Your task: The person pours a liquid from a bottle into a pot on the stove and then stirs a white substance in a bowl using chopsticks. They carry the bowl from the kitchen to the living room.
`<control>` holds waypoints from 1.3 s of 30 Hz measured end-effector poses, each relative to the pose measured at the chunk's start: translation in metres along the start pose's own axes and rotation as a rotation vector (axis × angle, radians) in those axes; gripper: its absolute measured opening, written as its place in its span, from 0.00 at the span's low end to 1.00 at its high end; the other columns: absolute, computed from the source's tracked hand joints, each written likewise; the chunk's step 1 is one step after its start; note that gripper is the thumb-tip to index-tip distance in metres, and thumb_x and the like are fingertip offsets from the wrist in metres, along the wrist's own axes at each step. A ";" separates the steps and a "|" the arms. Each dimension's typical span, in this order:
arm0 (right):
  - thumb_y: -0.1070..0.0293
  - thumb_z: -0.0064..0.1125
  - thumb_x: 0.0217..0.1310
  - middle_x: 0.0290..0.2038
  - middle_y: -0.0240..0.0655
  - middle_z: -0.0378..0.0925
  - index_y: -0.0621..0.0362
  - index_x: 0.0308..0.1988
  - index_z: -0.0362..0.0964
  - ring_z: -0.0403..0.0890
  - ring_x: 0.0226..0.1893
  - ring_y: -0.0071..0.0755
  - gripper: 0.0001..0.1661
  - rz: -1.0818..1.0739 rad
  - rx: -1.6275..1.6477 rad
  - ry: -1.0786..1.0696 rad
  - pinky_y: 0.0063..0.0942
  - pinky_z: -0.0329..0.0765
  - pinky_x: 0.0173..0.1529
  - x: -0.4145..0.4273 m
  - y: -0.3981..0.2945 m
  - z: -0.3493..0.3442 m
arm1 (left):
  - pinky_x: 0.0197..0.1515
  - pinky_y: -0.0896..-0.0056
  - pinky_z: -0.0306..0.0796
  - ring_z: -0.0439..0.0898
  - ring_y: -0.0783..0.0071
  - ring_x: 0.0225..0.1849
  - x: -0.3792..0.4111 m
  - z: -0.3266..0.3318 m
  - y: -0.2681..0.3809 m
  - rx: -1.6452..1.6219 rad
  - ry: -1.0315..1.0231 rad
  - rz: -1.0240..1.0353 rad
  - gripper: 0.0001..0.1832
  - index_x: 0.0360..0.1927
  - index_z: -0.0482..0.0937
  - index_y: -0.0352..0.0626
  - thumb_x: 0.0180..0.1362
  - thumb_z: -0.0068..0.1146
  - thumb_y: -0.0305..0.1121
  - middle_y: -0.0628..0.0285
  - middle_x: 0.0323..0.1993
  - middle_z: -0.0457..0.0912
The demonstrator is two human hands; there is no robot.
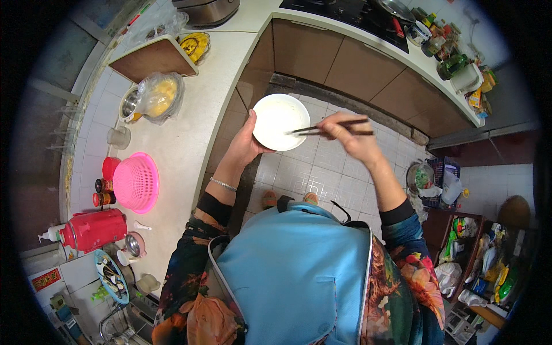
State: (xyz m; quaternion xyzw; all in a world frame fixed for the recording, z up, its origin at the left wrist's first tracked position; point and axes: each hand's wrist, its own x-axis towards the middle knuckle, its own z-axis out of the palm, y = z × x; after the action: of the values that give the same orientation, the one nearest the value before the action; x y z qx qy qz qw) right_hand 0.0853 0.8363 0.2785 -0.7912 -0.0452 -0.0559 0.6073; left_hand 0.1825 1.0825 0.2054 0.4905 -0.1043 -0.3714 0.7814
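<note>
My left hand (245, 144) holds a white bowl (305, 113) by its left side, thumb on the rim and fingers underneath. The bowl is held over the floor and contains a pale, whitish mixture (276, 120). A pair of dark chopsticks (312, 129) is gripped in my right hand (351, 136), to the right of the bowl. Their tips reach into the mixture and look slightly blurred. How thick the mixture is, I cannot tell.
Along the left counter (185, 108) stand a pink plastic colander (136, 183), a red thermos flask (95, 230), a bagged bowl of yellow food (161, 97) and a cutting board (151, 58). A black cooktop (345, 15) is set into the far counter. Shelves with packages stand at right.
</note>
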 end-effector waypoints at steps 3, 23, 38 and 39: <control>0.68 0.56 0.64 0.25 0.34 0.80 0.63 0.35 0.80 0.78 0.25 0.23 0.10 -0.128 -0.063 0.161 0.21 0.76 0.30 0.011 0.002 0.010 | 0.47 0.58 0.79 0.77 0.58 0.56 0.003 0.006 -0.007 -0.053 0.069 -0.019 0.40 0.67 0.55 0.39 0.66 0.28 0.63 0.47 0.58 0.71; 0.66 0.54 0.66 0.31 0.40 0.81 0.65 0.37 0.79 0.83 0.28 0.27 0.13 -0.111 0.137 0.106 0.22 0.83 0.32 0.017 -0.013 0.026 | 0.46 0.64 0.79 0.77 0.61 0.56 -0.009 0.009 0.025 0.034 0.143 0.087 0.39 0.66 0.59 0.39 0.66 0.27 0.63 0.48 0.57 0.73; 0.67 0.56 0.64 0.28 0.35 0.81 0.61 0.36 0.80 0.81 0.26 0.23 0.10 -0.279 0.130 0.197 0.19 0.79 0.29 0.029 -0.028 0.030 | 0.59 0.63 0.71 0.72 0.60 0.61 -0.008 0.009 0.035 0.091 0.155 0.114 0.38 0.65 0.60 0.33 0.67 0.32 0.60 0.44 0.59 0.70; 0.68 0.56 0.64 0.27 0.35 0.81 0.62 0.36 0.80 0.80 0.25 0.23 0.09 -0.263 0.160 0.108 0.19 0.79 0.28 0.026 -0.027 0.033 | 0.59 0.62 0.70 0.72 0.60 0.61 -0.009 0.006 0.037 0.064 0.137 0.139 0.38 0.64 0.60 0.33 0.67 0.32 0.59 0.44 0.59 0.70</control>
State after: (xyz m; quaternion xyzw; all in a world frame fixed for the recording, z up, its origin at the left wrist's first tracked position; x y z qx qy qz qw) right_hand 0.1079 0.8758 0.2998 -0.7233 -0.1199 -0.1738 0.6574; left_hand 0.1907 1.0938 0.2418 0.5312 -0.0962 -0.2784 0.7944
